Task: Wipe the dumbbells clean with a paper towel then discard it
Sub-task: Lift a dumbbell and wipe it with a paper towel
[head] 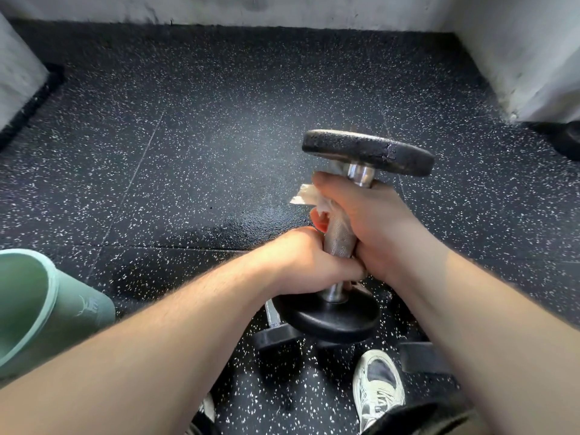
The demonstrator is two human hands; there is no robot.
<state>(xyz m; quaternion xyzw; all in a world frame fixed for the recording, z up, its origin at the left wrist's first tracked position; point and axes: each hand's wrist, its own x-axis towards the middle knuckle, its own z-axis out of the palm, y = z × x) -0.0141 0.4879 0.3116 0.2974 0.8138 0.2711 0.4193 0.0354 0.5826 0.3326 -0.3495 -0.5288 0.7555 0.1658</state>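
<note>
The black-plated, chrome-handled dumbbell (340,237) stands near-upright. The left hand (310,262) grips its lower handle; the right hand (370,221), directly above, clamps a white paper towel (306,196) round it.

A gym: speckled rubber floor (194,146), dumbbell (340,240).

The black rubber floor with white specks (204,136) lies open ahead and to the left. White walls (282,7) close the back and right. A pale green thing (37,309) blocks the near left. Black weights (276,337) and a white shoe (379,387) crowd the floor under the black and silver metal dumbbell (340,243).
</note>
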